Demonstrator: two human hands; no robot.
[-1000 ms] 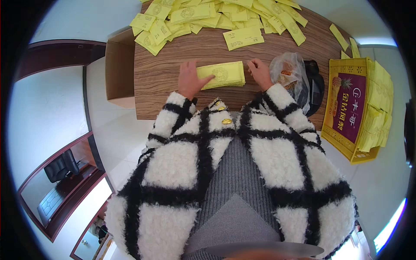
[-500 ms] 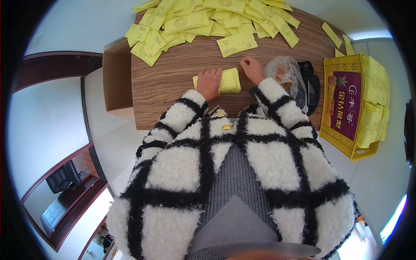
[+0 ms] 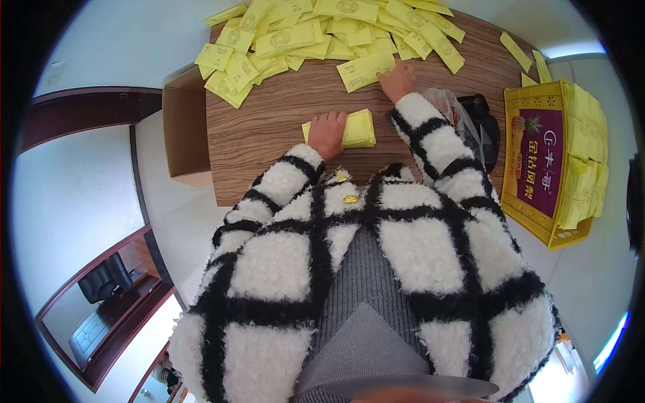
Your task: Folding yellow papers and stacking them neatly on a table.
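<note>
Farthest left, well apart from the left hand, a box stands beside the table. Beyond both hands and reaching to either side of them, a heap of yellow slips sprawls over the table's far side, overlapping and at mixed angles; this large share looks ungathered.

The left hand lies on the left part of a neat stack of slips, fingers together and bent over the top. Its thumb is hidden, so I cannot tell whether it grips or only presses. The stack shows out to that hand's right, its edges fairly even: a small part in order.

Ahead of the stack, a single slip lies near the heap's close edge, just left of the right hand. That hand's bent fingers are at the slip's right end; whether they pinch it or merely touch it, I cannot tell.

Close behind the right hand, by its sleeve, are a clear bag and a black object. Farther right, a few loose slips lie at the table's edge. Rightmost, well apart from that hand, a crate holds packed slips, seemingly the largest ordered share.
</note>
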